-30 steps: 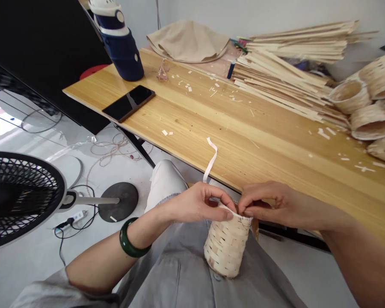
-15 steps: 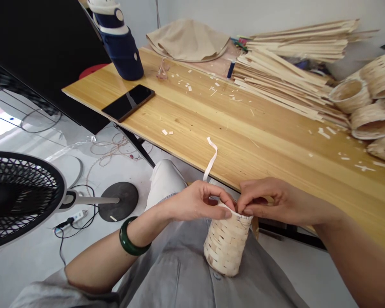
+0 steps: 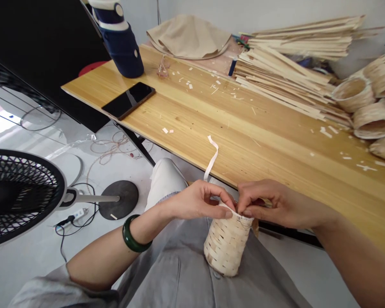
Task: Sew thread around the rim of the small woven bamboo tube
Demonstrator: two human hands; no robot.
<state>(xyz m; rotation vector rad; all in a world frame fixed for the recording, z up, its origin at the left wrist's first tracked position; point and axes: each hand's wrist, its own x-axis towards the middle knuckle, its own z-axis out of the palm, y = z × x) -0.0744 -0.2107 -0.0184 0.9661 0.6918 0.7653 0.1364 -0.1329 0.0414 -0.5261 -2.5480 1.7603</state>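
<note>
Small woven basket (image 3: pixel 226 246) sits upright in my lap, just below the desk (image 3: pixel 259 141) edge, long axis vertical. Both hands meet at its rim: left hand (image 3: pixel 195 201) pinching the thin strip (image 3: pixel 211 158), which runs up and away from the fingers; right hand (image 3: pixel 269 203) fingers closed on the rim's far side.

pale cream checker-weave basket (image 3: pixel 226 246), green bangle (image 3: pixel 132 239), honey-yellow wood-grain table (image 3: pixel 259 137), glossy black phone (image 3: pixel 128 100), navy and white shoe (image 3: pixel 119 38), tan hat (image 3: pixel 189 39)
</note>
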